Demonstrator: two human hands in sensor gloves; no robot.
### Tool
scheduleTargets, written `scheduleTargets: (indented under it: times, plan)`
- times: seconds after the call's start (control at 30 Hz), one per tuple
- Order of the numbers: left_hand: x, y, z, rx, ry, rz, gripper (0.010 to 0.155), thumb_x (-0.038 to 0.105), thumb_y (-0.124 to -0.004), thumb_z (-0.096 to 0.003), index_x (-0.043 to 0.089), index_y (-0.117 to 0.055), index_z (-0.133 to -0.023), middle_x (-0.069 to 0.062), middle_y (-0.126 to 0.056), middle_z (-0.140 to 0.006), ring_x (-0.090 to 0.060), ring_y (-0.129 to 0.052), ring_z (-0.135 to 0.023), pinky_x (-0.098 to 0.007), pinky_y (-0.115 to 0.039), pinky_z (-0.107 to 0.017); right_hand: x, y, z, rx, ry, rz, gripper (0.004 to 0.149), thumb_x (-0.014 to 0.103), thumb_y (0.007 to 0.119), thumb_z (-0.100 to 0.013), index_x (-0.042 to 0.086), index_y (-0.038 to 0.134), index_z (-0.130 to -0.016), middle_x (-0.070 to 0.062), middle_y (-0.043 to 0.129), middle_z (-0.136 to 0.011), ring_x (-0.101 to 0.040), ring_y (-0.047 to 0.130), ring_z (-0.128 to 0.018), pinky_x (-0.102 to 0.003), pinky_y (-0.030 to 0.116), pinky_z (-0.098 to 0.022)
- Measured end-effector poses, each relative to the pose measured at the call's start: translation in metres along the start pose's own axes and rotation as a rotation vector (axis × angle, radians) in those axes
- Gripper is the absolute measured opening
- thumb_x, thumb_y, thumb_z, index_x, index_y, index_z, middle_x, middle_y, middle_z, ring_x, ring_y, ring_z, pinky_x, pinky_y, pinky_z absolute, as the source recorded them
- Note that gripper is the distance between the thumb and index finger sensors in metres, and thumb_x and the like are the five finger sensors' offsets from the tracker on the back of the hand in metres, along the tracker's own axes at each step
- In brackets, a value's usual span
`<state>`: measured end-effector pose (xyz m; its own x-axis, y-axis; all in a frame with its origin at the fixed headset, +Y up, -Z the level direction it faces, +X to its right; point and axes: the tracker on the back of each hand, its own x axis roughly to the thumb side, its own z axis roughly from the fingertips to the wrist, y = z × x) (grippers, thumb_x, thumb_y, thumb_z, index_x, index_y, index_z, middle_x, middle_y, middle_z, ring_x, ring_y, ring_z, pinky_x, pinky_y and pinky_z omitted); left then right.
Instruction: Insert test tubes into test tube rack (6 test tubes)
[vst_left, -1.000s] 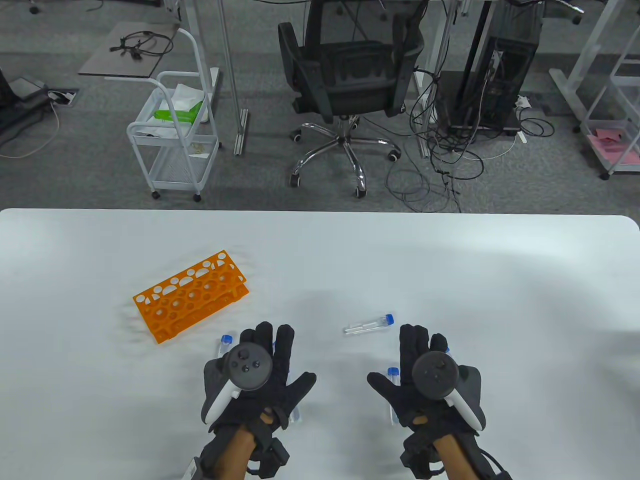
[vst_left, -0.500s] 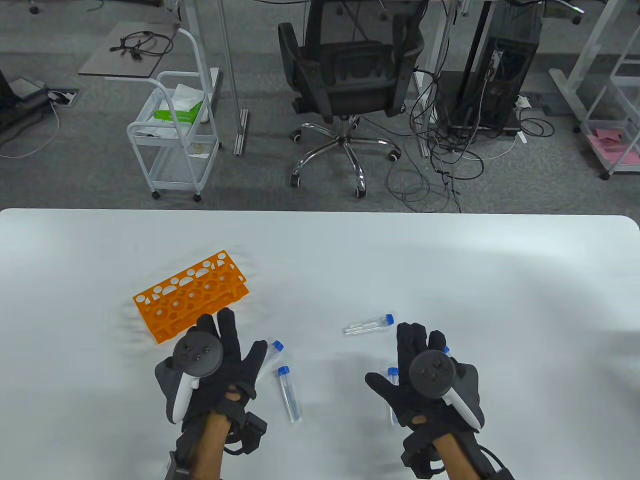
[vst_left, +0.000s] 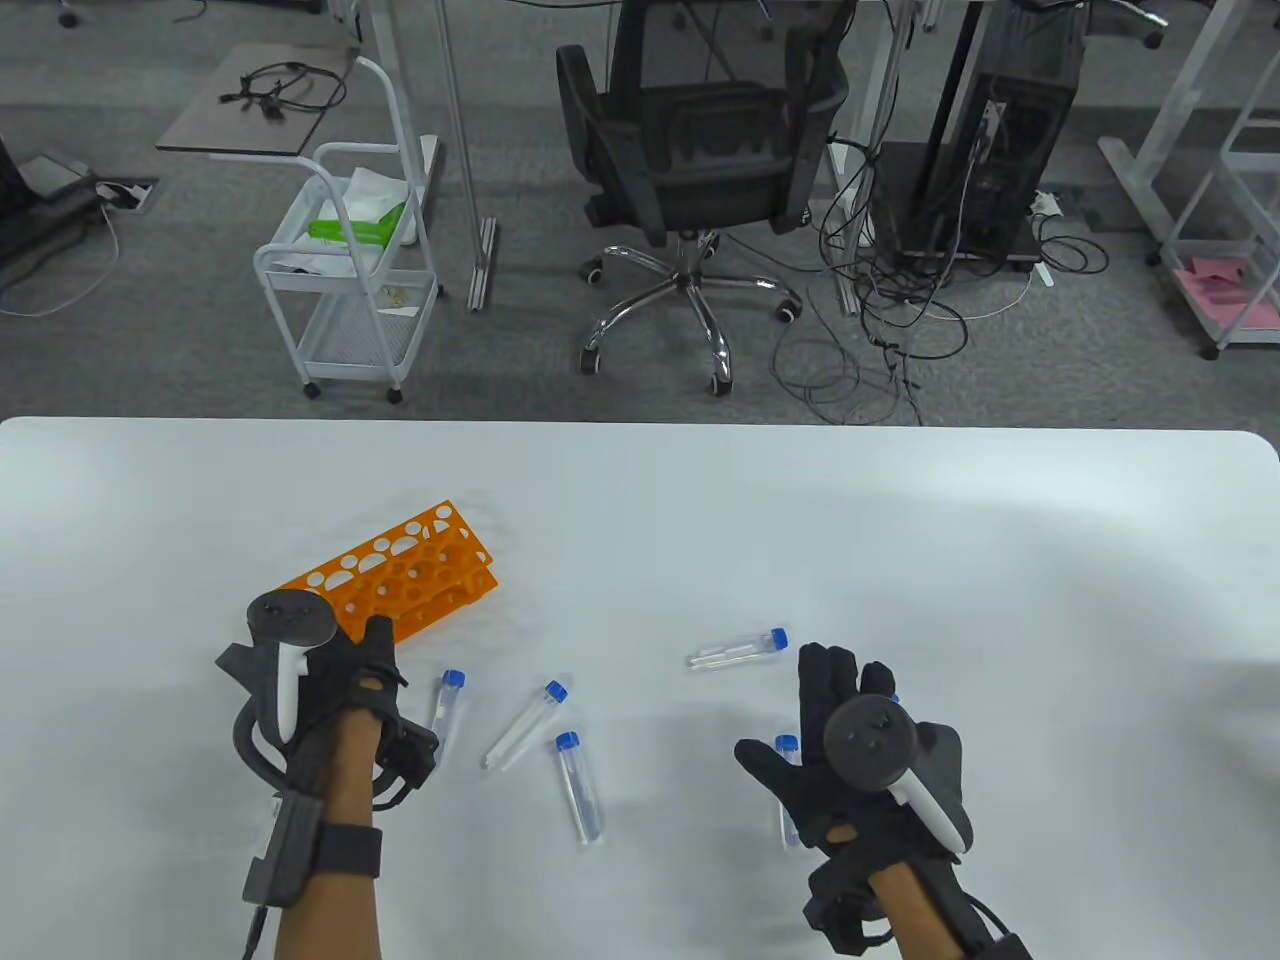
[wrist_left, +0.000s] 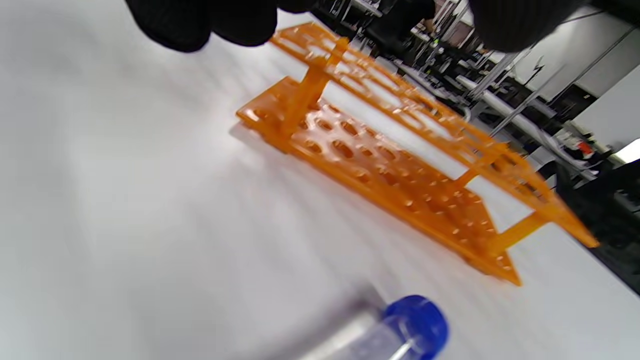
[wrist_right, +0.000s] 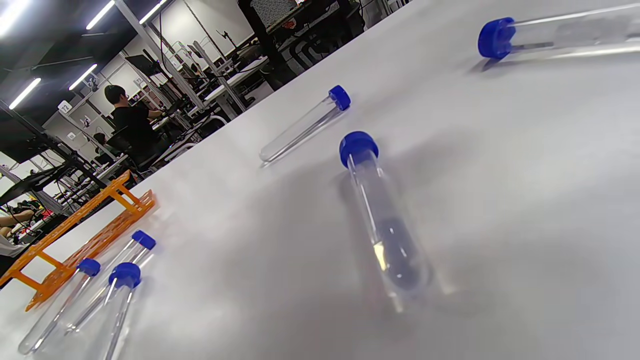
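The orange rack (vst_left: 410, 565) stands empty at the left middle of the white table (vst_left: 900, 520). My left hand (vst_left: 345, 660) is turned on its side at the rack's near left end. In the left wrist view its fingers (wrist_left: 200, 22) and thumb are spread apart above the rack (wrist_left: 395, 170), holding nothing. Three blue-capped tubes (vst_left: 447, 712) (vst_left: 522, 727) (vst_left: 579, 788) lie to its right. A fourth tube (vst_left: 738, 648) lies at centre. My right hand (vst_left: 815, 720) hovers flat and open over two more tubes (vst_left: 786, 745) (wrist_right: 382, 215), partly hiding them.
The table's far half and right side hold nothing. Beyond the far edge are an office chair (vst_left: 700, 150), a white cart (vst_left: 350, 290) and floor cables. In the right wrist view, the rack (wrist_right: 80, 225) shows at the far left.
My left hand moved left and forward from above the tubes to the rack's near end, turning on its side and uncovering three tubes. My right hand barely moved.
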<state>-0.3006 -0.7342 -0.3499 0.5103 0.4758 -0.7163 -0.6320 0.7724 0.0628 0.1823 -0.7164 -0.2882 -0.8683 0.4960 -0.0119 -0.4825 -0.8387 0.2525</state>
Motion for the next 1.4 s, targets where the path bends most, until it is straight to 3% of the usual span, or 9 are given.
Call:
scheduleTargets:
  times: [0.17,0.3,0.6,0.77,1.1,1.3,1.4]
  plan:
    - [-0.005,-0.001,-0.008,0.050,0.009,-0.029,0.082,0.059,-0.066,-0.0448,0.022,-0.023,-0.105,-0.013,-0.034,-0.109,-0.029,-0.065,-0.084,-0.044,-0.070,-0.052,-0.001,-0.002,0.002,-0.011,-0.007,-0.012,0.097,0.084,0.051,-0.035,0.039,-0.011,-0.095,-0.005,-0.004,-0.114,-0.043,-0.009,-0.100,-0.074,0.015,-0.063]
    - [-0.015,0.002,-0.019,0.044,0.050,-0.032,0.072,0.054,-0.067,-0.0462,0.022,-0.040,-0.105,-0.014,-0.042,-0.108,-0.030,-0.069,-0.082,-0.044,-0.072,-0.051,-0.001,-0.002,0.002,-0.008,-0.005,-0.009,0.097,0.084,0.051,-0.035,0.039,-0.011,-0.096,-0.005,-0.004,-0.114,-0.043,-0.009,-0.100,-0.074,0.015,-0.063]
    - [-0.029,0.012,-0.035,0.125,0.070,0.022,0.062,0.044,-0.074,-0.0460,0.029,-0.049,-0.101,-0.010,-0.066,-0.099,-0.028,-0.080,-0.077,-0.044,-0.076,-0.048,-0.003,-0.004,0.002,-0.012,0.002,-0.018,0.097,0.083,0.051,-0.036,0.038,-0.010,-0.096,-0.006,-0.003,-0.114,-0.043,-0.008,-0.100,-0.074,0.015,-0.063]
    - [-0.039,0.016,-0.044,0.087,0.077,0.128,0.063,0.043,-0.077,-0.0448,0.033,-0.049,-0.100,-0.009,-0.071,-0.097,-0.028,-0.084,-0.075,-0.044,-0.078,-0.046,-0.004,-0.005,0.002,-0.016,0.005,-0.019,0.097,0.083,0.051,-0.036,0.038,-0.010,-0.096,-0.006,-0.003,-0.114,-0.043,-0.008,-0.100,-0.074,0.016,-0.063]
    - [-0.044,0.024,-0.061,0.120,0.102,0.136,0.054,0.047,-0.076,-0.0445,0.031,-0.062,-0.094,-0.010,-0.075,-0.095,-0.029,-0.086,-0.073,-0.044,-0.079,-0.045,-0.007,-0.007,0.003,-0.021,0.016,-0.035,0.096,0.082,0.051,-0.036,0.038,-0.009,-0.096,-0.006,-0.002,-0.114,-0.043,-0.008,-0.100,-0.074,0.016,-0.063]
    - [-0.052,0.022,-0.072,0.015,0.117,0.263,0.050,0.047,-0.075,-0.0450,0.021,-0.081,-0.087,-0.013,-0.074,-0.097,-0.030,-0.086,-0.074,-0.044,-0.079,-0.046,-0.007,-0.008,0.004,-0.023,0.020,-0.035,0.096,0.082,0.051,-0.036,0.037,-0.009,-0.096,-0.006,-0.002,-0.114,-0.044,-0.007,-0.100,-0.074,0.016,-0.063]
    - [-0.055,0.021,-0.076,-0.037,0.090,0.338,0.046,0.043,-0.075,-0.0450,0.013,-0.085,-0.079,-0.014,-0.058,-0.107,-0.033,-0.075,-0.087,-0.048,-0.075,-0.055,-0.007,-0.008,0.004,-0.020,0.021,-0.035,0.096,0.082,0.051,-0.036,0.037,-0.009,-0.096,-0.006,-0.002,-0.114,-0.044,-0.007,-0.100,-0.074,0.016,-0.063]
